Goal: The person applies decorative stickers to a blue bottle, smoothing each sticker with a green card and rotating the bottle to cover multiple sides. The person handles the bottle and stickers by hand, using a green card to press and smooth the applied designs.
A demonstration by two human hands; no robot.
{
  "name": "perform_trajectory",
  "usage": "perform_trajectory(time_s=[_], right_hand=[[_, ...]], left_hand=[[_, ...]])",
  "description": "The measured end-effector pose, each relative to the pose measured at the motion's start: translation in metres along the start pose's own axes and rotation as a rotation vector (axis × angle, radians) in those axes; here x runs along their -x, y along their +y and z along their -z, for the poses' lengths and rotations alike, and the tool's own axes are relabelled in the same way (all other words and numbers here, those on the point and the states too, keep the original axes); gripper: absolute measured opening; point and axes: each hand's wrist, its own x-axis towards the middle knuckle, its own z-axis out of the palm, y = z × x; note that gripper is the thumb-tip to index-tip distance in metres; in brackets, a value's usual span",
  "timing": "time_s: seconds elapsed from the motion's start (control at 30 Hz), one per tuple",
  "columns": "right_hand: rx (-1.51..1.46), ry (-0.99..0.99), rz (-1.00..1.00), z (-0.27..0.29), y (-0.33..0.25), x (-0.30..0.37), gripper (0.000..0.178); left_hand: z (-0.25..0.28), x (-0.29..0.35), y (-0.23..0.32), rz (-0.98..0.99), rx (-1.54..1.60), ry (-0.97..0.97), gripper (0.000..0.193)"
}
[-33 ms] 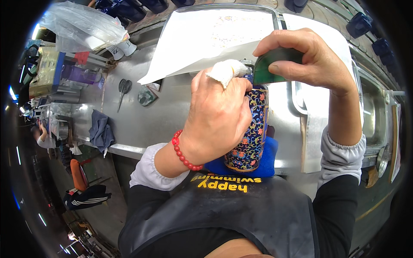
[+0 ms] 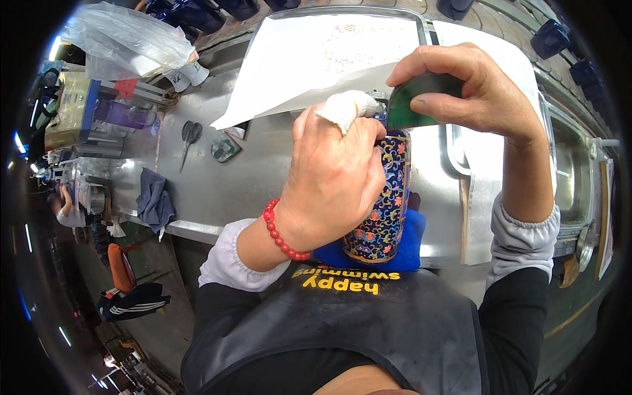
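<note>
A dark blue cylindrical vase [image 2: 376,227] with a colourful flower pattern and gold lines rests tilted on a blue cloth [image 2: 413,240] at the bench's front edge. My left hand [image 2: 336,178], a red bead bracelet at its wrist, is closed round the vase's upper part; its fingertips are partly hidden. White cloth or bandage [image 2: 347,110] covers a digit of this hand near the vase's top. Between thumb and fingers, my right hand [image 2: 484,99] grips a dark green, rounded scraper [image 2: 411,108]. The scraper's lower edge is at the vase's upper end; whether they touch I cannot tell.
Behind the vase, white paper [image 2: 289,59] with small coloured prints covers a metal tray [image 2: 368,9]. Scissors [image 2: 190,137], another green scraper [image 2: 225,147] and a grey cloth [image 2: 155,197] lie left. A metal basin [image 2: 571,191] is right. Blue cups [image 2: 550,38] stand far back.
</note>
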Motion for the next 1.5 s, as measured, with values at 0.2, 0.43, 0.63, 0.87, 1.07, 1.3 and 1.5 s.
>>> perform_trajectory(time_s=[0.2,0.43,0.63,0.87,1.07,1.3,1.5], right_hand=[[0.071,-0.02,0.066,0.001,0.0,-0.008,0.025],[0.114,-0.07,0.087,0.003,-0.001,-0.015,0.025],[0.009,-0.044,0.039,0.001,0.002,-0.01,0.025],[0.021,-0.025,0.028,0.0,0.003,-0.007,0.025],[0.068,-0.023,0.035,0.0,0.001,-0.007,0.025],[0.079,-0.019,0.086,-0.001,0.003,-0.011,0.025],[0.154,-0.079,0.123,0.003,-0.001,-0.016,0.027]], left_hand=[[0.001,0.0,-0.003,0.071,0.026,-0.045,0.022],[0.001,0.001,-0.005,0.042,0.014,0.002,0.022],[0.0,0.002,-0.001,0.01,0.004,0.028,0.022],[0.0,0.001,-0.007,0.061,0.045,-0.02,0.021],[0.001,0.002,-0.012,0.078,0.029,0.006,0.02],[-0.001,0.003,-0.006,0.036,0.042,0.053,0.017],[0.002,0.003,-0.006,0.072,0.041,-0.003,0.017]])
